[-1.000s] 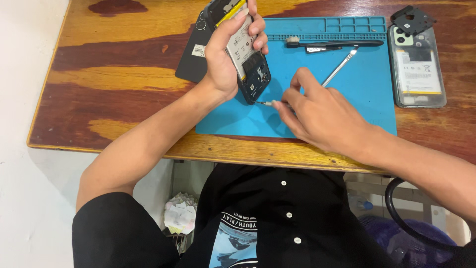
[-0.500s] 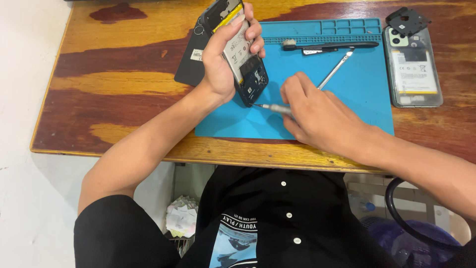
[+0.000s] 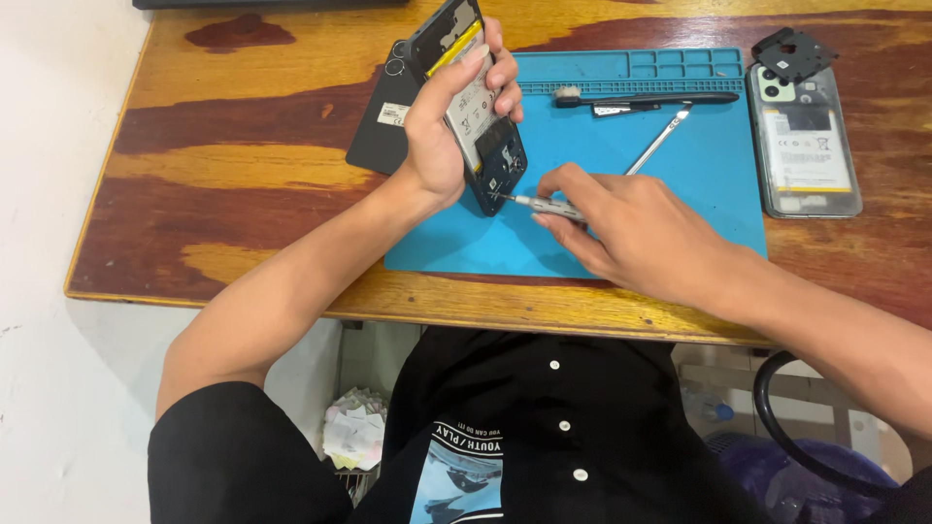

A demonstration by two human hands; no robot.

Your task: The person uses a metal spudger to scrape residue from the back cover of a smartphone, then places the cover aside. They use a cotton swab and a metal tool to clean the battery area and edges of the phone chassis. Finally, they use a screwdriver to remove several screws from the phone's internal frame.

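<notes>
Your right hand [image 3: 636,228] has slid its screwdriver [image 3: 534,203] tip against the opened phone [image 3: 476,107], which your left hand [image 3: 451,126] grips tilted above the blue mat [image 3: 680,184]; both hands clamp tight.

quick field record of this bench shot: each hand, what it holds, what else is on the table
left hand: grips an opened phone, tilted up on its lower edge over the mat
right hand: holds a small screwdriver, tip at the phone's lower end
mat: blue, on the wooden table
on mat: black brush, metal pry tool
right of mat: second opened phone, flat, with a black cover piece at its top
behind held phone: dark back panel, flat
</notes>
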